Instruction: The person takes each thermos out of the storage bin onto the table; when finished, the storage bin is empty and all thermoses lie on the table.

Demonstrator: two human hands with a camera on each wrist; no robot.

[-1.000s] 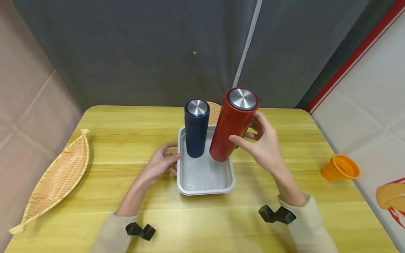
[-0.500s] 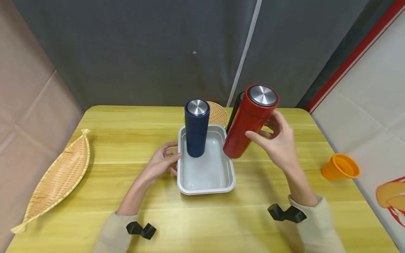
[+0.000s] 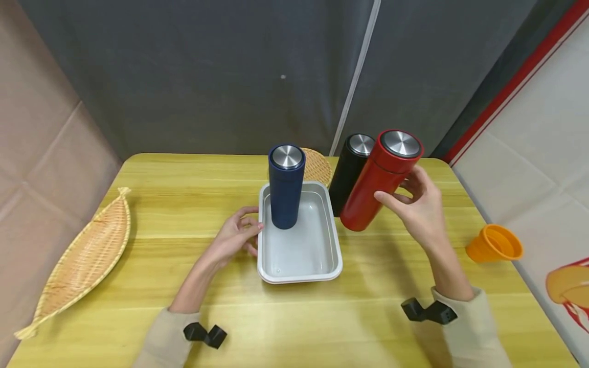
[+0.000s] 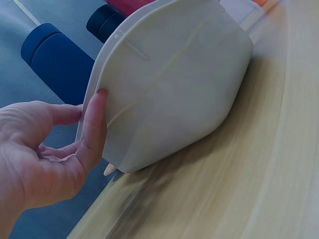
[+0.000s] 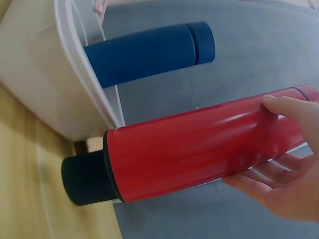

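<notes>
My right hand point(image 3: 417, 207) grips a red thermos bottle point(image 3: 375, 186) by its upper part, thumb on the near side. The bottle leans with its steel-topped lid to the right, and its base hangs beside the tray in the right wrist view. A black thermos bottle point(image 3: 346, 179) stands just behind it, partly hidden. My left hand point(image 3: 236, 235) pinches the left rim of a pale grey tray point(image 3: 299, 260), as the left wrist view shows with fingers on both sides of the rim point(image 4: 94, 74). Upright in the tray stands a dark blue thermos bottle point(image 3: 286, 191).
At the left lies a leaf-shaped woven basket point(image 3: 87, 255). An orange cup point(image 3: 494, 243) stands near the right edge of the wooden table point(image 3: 184, 204). Behind the tray a round woven piece point(image 3: 317, 166) shows in part. A dark curtain point(image 3: 207, 76) borders the back.
My right hand has carried the red thermos bottle out from over the tray to the right, then slightly lower. The black bottle behind has come into sight. My left hand and the tray stay put.
</notes>
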